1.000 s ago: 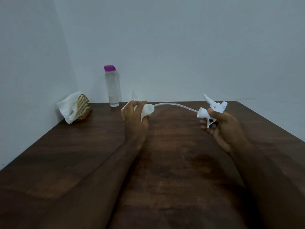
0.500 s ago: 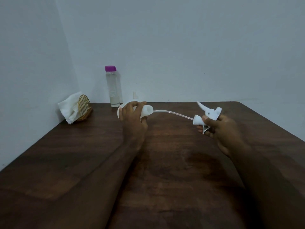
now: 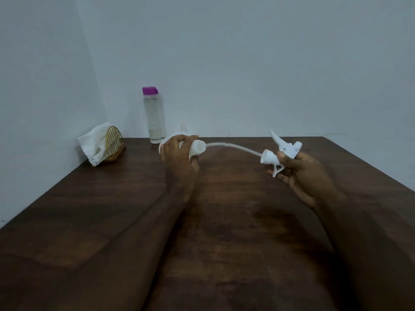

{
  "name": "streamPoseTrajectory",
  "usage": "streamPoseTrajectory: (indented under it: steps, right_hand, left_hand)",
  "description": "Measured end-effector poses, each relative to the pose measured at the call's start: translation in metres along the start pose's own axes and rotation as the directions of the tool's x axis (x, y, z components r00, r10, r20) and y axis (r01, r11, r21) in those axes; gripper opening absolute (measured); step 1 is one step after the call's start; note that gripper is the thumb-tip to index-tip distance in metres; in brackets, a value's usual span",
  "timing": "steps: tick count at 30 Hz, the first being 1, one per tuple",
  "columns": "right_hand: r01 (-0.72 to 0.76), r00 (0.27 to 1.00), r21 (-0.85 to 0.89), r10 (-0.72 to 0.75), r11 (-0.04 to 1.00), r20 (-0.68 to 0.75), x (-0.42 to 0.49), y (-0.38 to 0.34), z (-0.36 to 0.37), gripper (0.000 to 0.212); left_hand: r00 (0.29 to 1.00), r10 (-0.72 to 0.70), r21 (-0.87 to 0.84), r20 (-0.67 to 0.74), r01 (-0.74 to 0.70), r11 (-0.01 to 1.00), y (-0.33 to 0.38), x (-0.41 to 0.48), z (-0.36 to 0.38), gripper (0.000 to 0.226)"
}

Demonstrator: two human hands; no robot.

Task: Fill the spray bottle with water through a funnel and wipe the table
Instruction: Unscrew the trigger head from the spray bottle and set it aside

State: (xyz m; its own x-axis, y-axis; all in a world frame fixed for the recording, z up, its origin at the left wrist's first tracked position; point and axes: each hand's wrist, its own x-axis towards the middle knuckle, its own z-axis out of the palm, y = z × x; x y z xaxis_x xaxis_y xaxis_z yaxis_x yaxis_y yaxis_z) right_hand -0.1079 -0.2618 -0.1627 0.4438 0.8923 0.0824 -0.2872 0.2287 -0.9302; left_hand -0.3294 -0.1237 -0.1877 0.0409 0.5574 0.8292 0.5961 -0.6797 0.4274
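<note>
My left hand [image 3: 179, 162] grips the white spray bottle [image 3: 198, 148], which lies sideways with its open neck pointing right. My right hand [image 3: 303, 176] holds the detached white spray head [image 3: 281, 153] by its trigger. The thin dip tube [image 3: 233, 147] arches from the head to the bottle's mouth; I cannot tell whether its tip is inside. A white funnel [image 3: 184, 128] peeks out behind my left hand. A clear water bottle [image 3: 153, 117] with a purple cap stands at the back of the dark wooden table [image 3: 224, 248].
White napkins [image 3: 95, 144] sit in a gold wire holder [image 3: 114, 140] at the table's back left corner, against the wall. Walls close the table on the left and far sides. The table's right edge runs diagonally at the right.
My right hand with the spray head has shifted slightly left and down, so the tube's arch is a little shorter. My left hand and the bottle have barely moved.
</note>
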Motion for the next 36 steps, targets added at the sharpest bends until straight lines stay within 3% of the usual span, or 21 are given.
streamPoseTrajectory:
  steps: [4, 8, 11, 14, 18, 21, 25, 27, 30, 36]
  right_hand:
    - [0.021, 0.998, 0.019, -0.022, 1.000, 0.061, -0.001, -0.004, 0.004, 0.044]
    - [0.026, 0.999, -0.163, -0.021, 0.986, 0.030, -0.003, -0.002, 0.001, 0.029]
    - [0.045, 0.995, -0.093, -0.037, 0.995, 0.090, -0.003, -0.003, -0.003, 0.036]
    - [0.074, 0.997, -0.200, -0.067, 0.977, 0.040, -0.003, -0.005, -0.005, 0.036]
    - [0.076, 0.994, 0.001, -0.075, 0.997, 0.080, -0.003, -0.006, -0.007, 0.040]
    - [0.067, 0.995, -0.005, -0.066, 0.998, 0.080, -0.004, -0.008, -0.009, 0.042]
    - [0.051, 0.997, -0.001, -0.051, 0.999, 0.059, -0.001, -0.008, -0.010, 0.072]
    - [0.045, 0.997, 0.033, -0.047, 0.998, 0.061, -0.001, -0.009, -0.011, 0.060]
    - [0.046, 0.998, 0.052, -0.048, 0.998, 0.042, 0.000, -0.009, -0.011, 0.075]
    - [0.016, 0.999, 0.096, -0.019, 0.995, 0.035, 0.000, -0.009, -0.011, 0.035]
  left_hand:
    - [1.000, 0.000, 0.013, 0.003, 0.000, 1.000, -0.001, 0.000, -0.001, 0.045]
    - [1.000, -0.006, 0.019, -0.002, 0.006, 1.000, -0.002, -0.002, -0.002, 0.043]
    - [0.999, -0.037, 0.000, -0.003, 0.037, 0.999, -0.004, -0.001, -0.001, 0.044]
    - [0.998, -0.056, -0.045, 0.003, 0.056, 0.997, -0.005, -0.001, -0.002, 0.044]
    - [0.995, -0.097, -0.085, 0.021, 0.098, 0.992, -0.006, 0.000, -0.005, 0.044]
    - [0.991, -0.129, -0.099, 0.023, 0.131, 0.986, -0.006, 0.000, -0.007, 0.044]
    - [0.988, -0.152, -0.105, 0.016, 0.153, 0.983, -0.007, 0.001, -0.008, 0.045]
    - [0.989, -0.151, -0.110, 0.011, 0.151, 0.982, -0.006, 0.001, -0.007, 0.045]
    - [0.989, -0.147, -0.117, 0.002, 0.147, 0.982, -0.007, 0.001, -0.007, 0.045]
    - [0.990, -0.143, -0.115, -0.001, 0.142, 0.983, -0.008, 0.001, -0.006, 0.043]
